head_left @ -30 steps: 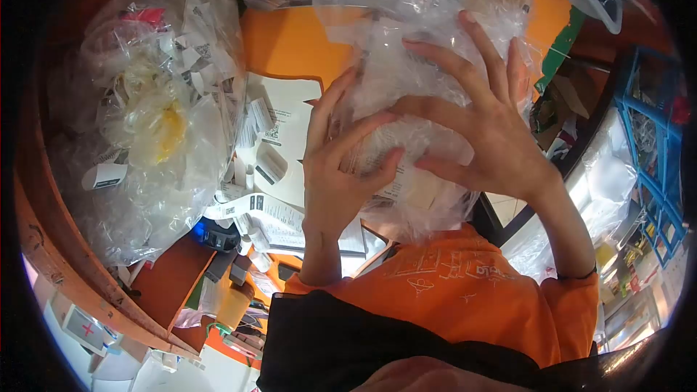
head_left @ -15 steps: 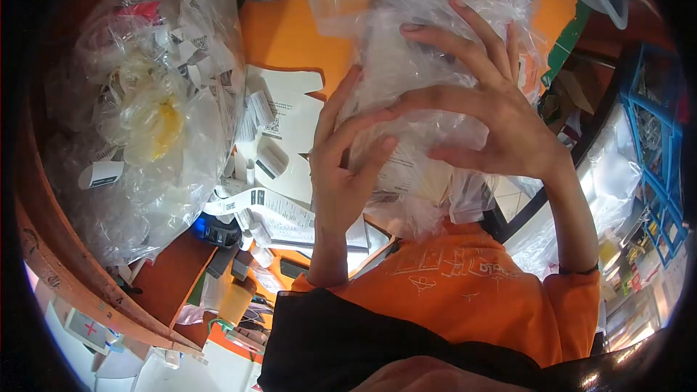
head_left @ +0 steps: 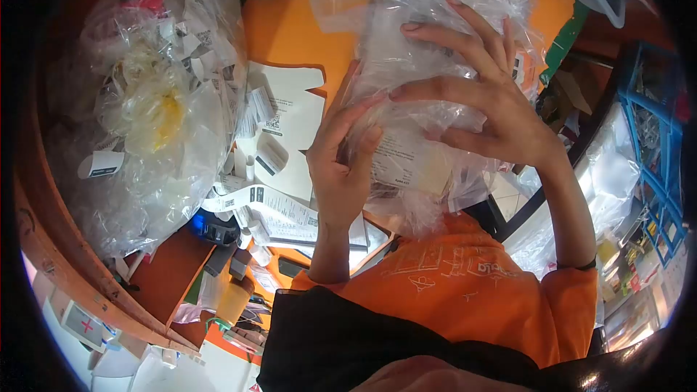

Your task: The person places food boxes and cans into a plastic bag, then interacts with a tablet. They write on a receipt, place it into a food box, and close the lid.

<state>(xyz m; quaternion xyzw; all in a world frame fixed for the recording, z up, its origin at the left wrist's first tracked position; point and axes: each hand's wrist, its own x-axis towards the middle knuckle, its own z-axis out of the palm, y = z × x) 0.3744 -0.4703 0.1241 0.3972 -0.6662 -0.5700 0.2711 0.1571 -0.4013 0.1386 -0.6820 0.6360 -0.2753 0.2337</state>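
Observation:
A clear plastic bag (head_left: 414, 51) with a pale packet inside it lies over the orange tabletop (head_left: 290, 25). Printed paper (head_left: 396, 160) shows through the lower part of the film. At the bag's left edge, my left hand (head_left: 341, 156) grips the film and packet between thumb and fingers; some fingertips are hidden behind it. My right hand (head_left: 501, 101) rests over the bag's right side with its fingers spread apart, touching the crinkled film.
A large clear bag (head_left: 167, 174) of paper labels and crumpled plastic fills the left. White cut sheets (head_left: 290, 109), curled labels and a receipt strip (head_left: 287, 210) lie beside it. A blue basket (head_left: 653, 152) stands at the right, a dark device (head_left: 218, 230) at lower left.
My left hand has shifted slightly and closed around the bag's left edge, its thumb nearer its fingers. My right hand has moved slightly left. More of the printed paper shows through the film.

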